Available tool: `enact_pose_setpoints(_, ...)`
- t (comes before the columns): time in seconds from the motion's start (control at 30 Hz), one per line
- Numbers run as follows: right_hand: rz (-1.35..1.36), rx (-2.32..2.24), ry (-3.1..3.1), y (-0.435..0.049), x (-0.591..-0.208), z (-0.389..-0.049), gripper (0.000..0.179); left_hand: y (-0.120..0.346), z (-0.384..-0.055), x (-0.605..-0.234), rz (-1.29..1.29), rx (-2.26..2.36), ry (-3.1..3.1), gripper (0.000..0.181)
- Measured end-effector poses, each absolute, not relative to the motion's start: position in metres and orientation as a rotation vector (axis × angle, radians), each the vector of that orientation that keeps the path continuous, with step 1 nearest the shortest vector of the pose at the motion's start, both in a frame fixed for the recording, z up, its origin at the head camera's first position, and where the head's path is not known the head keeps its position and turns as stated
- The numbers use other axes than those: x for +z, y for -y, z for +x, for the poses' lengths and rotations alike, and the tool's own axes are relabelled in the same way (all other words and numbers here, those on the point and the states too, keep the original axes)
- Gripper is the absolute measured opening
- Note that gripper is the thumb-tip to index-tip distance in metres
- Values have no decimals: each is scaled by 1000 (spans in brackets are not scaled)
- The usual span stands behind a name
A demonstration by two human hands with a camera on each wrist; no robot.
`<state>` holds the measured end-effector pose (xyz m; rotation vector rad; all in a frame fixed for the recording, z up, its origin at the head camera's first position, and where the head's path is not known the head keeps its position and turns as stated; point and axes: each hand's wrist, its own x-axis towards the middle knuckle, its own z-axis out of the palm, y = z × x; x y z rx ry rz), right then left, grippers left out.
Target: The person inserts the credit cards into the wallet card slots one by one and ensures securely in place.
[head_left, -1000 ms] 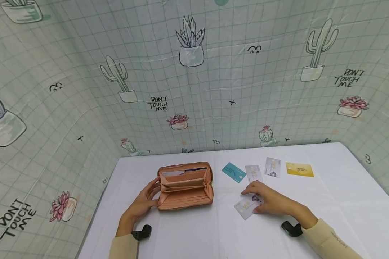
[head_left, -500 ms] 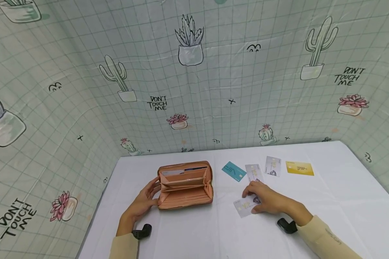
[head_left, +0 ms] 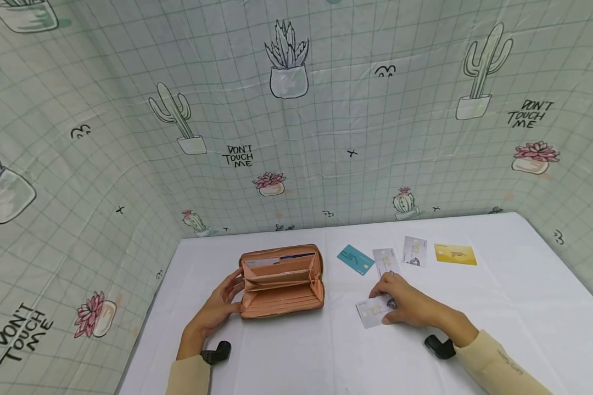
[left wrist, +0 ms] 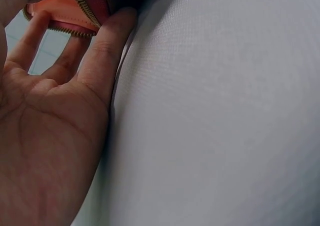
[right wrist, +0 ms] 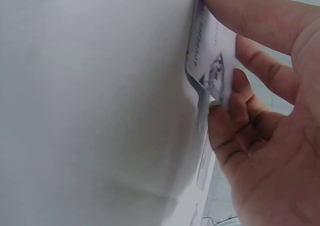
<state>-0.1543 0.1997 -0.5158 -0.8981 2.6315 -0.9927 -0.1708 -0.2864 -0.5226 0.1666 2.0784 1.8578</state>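
Observation:
An orange-brown zip wallet (head_left: pixel 283 305) lies spread open on the white table, its inner compartments showing. At its left edge my left hand (head_left: pixel 216 308) holds it, thumb on the near corner and fingers along the side. The left wrist view shows those fingers against the wallet's brass zip (left wrist: pixel 85 6). To the right, my right hand (head_left: pixel 409 303) grips a silver VIP card (head_left: pixel 370 312) by its opposite long edges. In the right wrist view, the card (right wrist: pixel 215 56) is tilted between thumb and fingers, close to the cloth.
Beyond my right hand lie a teal card (head_left: pixel 356 259), two more silver cards, the nearer one (head_left: pixel 385 260) partly behind my fingers, and a yellow card (head_left: pixel 456 254). Cards stick up in the wallet's back pocket. A cactus-print cloth (head_left: pixel 326 181) hangs behind the table (head_left: pixel 286 356).
My right fingers have closed in on the silver card, and it has turned slightly. My left hand and the wallet have stayed in place.

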Motion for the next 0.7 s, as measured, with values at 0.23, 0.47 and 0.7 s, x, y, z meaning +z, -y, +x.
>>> enact_pose_setpoints(0.23,-951,-1109,-2667,-200,-516,-156,24,287,-171,-524,183,1857,-2081,104)
enact_pose_setpoints(0.47,-991,-1327,-2600,-193,-497,-162,14,287,-171,-523,191,1862,-2082,104)
enact_pose_setpoints(0.7,-936,-1420,-2657,-178,-473,-174,14,288,-170,-526,217,1873,-2073,104)
